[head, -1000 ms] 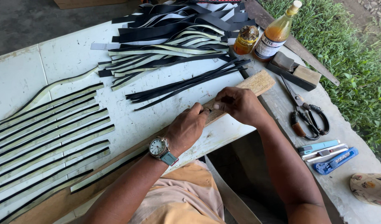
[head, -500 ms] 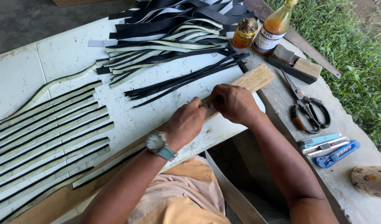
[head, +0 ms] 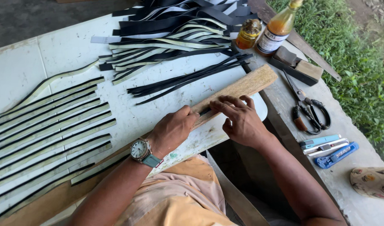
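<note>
Head view, looking down on a white worktable [head: 66,50].

Item: wooden slat [head: 238,90], long and pale, lying diagonally across the table's near edge, upper end toward the scissors.

Item: left hand [head: 173,129], wristwatch [head: 141,150] on the wrist, forearm rising from lower left. Fingers curled closed, knuckles up, pressing on the slat at its middle.

Item: right hand [head: 240,119], forearm entering from lower right. Fingers extended and held together, tips flat on the slat just beside the left hand. A thin dark strip [head: 204,111] seems to lie between the two hands, though it is mostly covered.

Surroundings: rows of trimmed strips [head: 45,125] at left; loose black strips [head: 188,77] above the slat; tangled pile [head: 175,29] beyond; two amber bottles [head: 275,27]; scissors [head: 309,111]; blue utility knives [head: 330,148] at right.
</note>
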